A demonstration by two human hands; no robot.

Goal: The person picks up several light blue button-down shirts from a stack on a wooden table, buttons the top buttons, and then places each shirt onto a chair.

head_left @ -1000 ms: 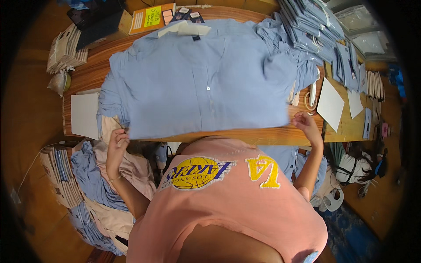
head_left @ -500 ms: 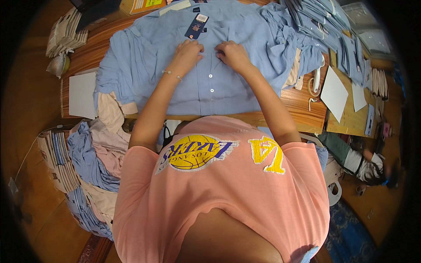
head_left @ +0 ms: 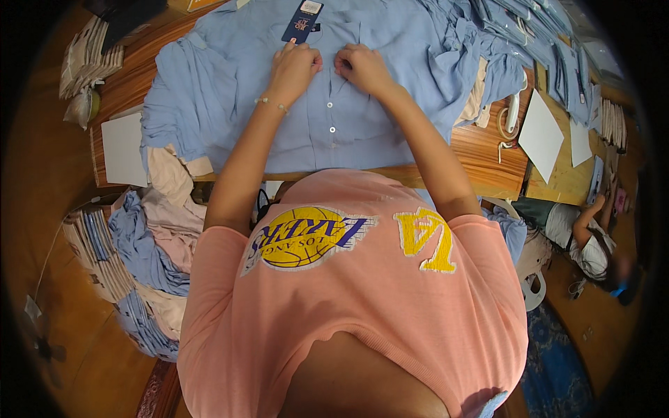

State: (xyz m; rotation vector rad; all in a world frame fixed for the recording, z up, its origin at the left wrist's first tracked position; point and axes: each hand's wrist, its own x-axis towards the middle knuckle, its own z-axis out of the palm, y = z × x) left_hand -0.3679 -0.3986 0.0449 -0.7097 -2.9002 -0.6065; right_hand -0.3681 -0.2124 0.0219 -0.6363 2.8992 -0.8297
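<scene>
On the wooden worktable (head_left: 481,157) a light blue button-front cotton shirt (head_left: 348,104) lay spread flat. I saw my left hand (head_left: 293,68) and right hand (head_left: 361,68) pinching its placket near the collar, a dark blue card hangtag (head_left: 300,21) just beyond the left fingers.

— What's lying on the wooden worktop (head_left: 481,150)?
— A light blue shirt (head_left: 348,104) spread flat, white card sheets (head_left: 124,148) at either end, stacked folded blue shirts (head_left: 543,42) on the right, and a white cord (head_left: 507,124).
</scene>
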